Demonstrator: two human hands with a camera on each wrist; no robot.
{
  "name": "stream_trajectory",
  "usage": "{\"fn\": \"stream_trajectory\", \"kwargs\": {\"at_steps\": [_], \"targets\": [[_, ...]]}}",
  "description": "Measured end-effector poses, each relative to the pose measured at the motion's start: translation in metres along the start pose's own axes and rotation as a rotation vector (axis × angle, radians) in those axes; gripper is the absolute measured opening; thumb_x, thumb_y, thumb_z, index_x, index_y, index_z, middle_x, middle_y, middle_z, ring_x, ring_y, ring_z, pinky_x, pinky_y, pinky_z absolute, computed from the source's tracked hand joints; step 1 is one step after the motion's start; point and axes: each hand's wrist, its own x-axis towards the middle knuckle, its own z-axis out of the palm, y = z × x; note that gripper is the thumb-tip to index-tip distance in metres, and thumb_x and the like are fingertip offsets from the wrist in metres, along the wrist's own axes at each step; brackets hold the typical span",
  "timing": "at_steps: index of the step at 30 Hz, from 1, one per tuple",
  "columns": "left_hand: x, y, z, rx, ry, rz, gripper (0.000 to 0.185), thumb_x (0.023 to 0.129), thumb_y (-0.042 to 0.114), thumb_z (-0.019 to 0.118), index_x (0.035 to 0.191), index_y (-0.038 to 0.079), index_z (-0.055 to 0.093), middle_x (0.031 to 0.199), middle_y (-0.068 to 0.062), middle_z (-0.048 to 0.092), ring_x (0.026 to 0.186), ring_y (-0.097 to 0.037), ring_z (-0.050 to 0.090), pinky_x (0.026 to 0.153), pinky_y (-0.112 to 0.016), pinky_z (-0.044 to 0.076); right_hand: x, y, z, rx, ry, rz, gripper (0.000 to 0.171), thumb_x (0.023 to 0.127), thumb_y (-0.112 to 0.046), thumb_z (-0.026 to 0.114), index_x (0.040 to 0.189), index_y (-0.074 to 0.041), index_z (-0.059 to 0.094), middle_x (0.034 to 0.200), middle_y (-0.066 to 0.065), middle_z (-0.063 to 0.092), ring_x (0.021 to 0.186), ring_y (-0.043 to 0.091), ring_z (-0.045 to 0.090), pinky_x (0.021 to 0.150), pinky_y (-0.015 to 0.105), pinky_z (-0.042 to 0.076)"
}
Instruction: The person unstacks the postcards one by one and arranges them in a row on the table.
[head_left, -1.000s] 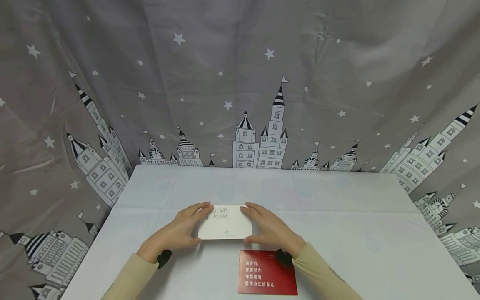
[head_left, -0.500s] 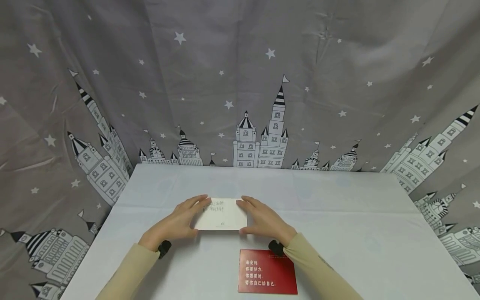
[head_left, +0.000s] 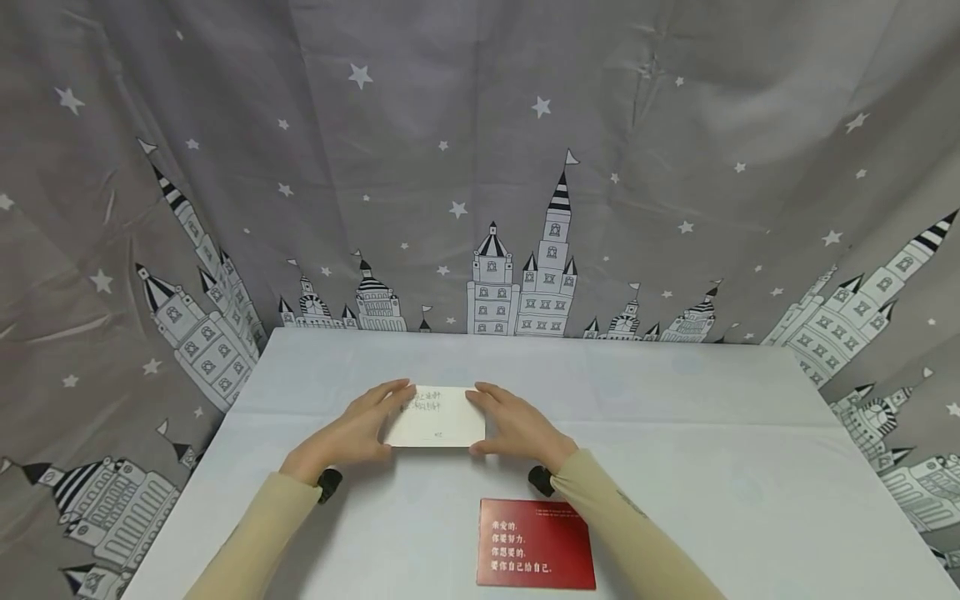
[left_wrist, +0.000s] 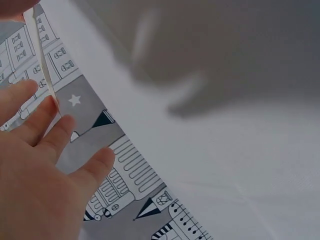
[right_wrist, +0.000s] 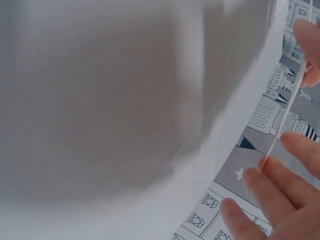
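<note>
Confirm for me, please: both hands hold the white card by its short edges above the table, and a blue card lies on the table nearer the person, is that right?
Not quite: the card lying nearer the person is red, not blue, as the head view shows. The rest holds: the left hand and right hand hold the white card by its short edges above the table.

Handwriting on the cream card (head_left: pixel 437 417) is too small to read; card's left and right ends are covered by fingers (head_left: pixel 390 393) of both hands. In both wrist views the card (left_wrist: pixel 42 65) shows edge-on only, a thin strip, top cut by the frame. Left hand (left_wrist: pixel 35 170) cut off at the frame's left and bottom; right hand (right_wrist: pixel 280 200) cut at right and bottom. Red card (head_left: pixel 536 543): top small print illegible. Counter (right_wrist: pixel 125 100) close-up blurred w/ shadow.
</note>
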Motion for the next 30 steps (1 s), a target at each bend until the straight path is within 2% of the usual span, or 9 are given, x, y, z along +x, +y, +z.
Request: {"fn": "stream_trajectory", "kwargs": {"at_steps": [10, 30], "targets": [[0.004, -0.007, 0.001, -0.035, -0.023, -0.066, 0.095, 0.060, -0.002, 0.072, 0.146, -0.002, 0.032, 0.150, -0.023, 0.027, 0.134, -0.046, 0.026, 0.105, -0.063, 0.024, 0.015, 0.002, 0.005, -0.040, -0.021, 0.015, 0.083, 0.079, -0.041, 0.077, 0.145, -0.007, 0.040, 0.150, 0.012, 0.034, 0.135, 0.027, 0.036, 0.108, 0.038, 0.033], [0.020, -0.030, -0.009, -0.021, -0.016, -0.094, 0.094, 0.059, 0.000, 0.071, 0.144, -0.007, 0.032, 0.148, -0.027, 0.028, 0.132, -0.049, 0.028, 0.102, -0.067, 0.025, 0.050, 0.006, 0.010, -0.088, -0.034, 0.013, 0.084, 0.079, -0.045, 0.075, 0.146, -0.008, 0.040, 0.151, 0.011, 0.033, 0.135, 0.026, 0.036, 0.109, 0.036, 0.031]]}}
